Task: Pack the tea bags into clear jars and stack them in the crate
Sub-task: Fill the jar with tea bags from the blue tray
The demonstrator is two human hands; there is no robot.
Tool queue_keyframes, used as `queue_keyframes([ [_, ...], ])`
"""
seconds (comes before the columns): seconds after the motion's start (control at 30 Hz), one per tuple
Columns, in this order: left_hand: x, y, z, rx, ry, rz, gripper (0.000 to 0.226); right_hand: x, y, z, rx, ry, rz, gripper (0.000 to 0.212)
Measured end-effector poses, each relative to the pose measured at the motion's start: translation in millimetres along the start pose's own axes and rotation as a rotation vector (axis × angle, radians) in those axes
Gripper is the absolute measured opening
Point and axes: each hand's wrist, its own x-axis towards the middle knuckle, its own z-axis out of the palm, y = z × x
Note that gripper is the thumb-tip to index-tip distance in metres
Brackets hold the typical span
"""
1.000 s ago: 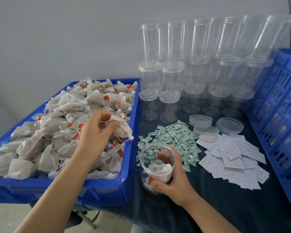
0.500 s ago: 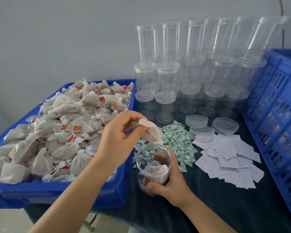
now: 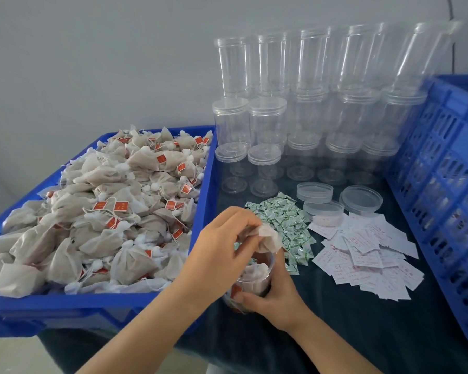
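Left hand [image 3: 222,245] is pinching a tea bag [image 3: 268,238] in a narrow grip just over the jar [image 3: 254,279] mouth, near edge of the counter [image 3: 335,319]. Right hand [image 3: 273,298] is gripping the jar. Risk: bag snagging the rim and spilling, since the jar is looking nearly full.

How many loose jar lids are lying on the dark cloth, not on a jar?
3. All lie right of the green sachets: one lid at the back, one lid just in front of it, one lid to the right, beside the blue crate. Others may be hidden.
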Motion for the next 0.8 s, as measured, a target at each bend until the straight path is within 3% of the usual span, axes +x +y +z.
queue_keyframes([
  [0.27,-0.5,-4.2,1.6,0.003,-0.134,-0.012,0.011,0.4,-4.5,-0.4,0.038,-0.004,-0.048,0.077],
  [0.47,-2.4,-10.3,-2.8,0.084,-0.258,-0.039,0.023,-0.9,-6.1,-2.0,0.02,-0.036,-0.061,0.081],
  [0.8,4.9,-13.2,-3.1,0.241,-0.509,0.01,0.022,-2.0,-2.6,-2.0,-0.015,-0.041,-0.047,0.094],
])
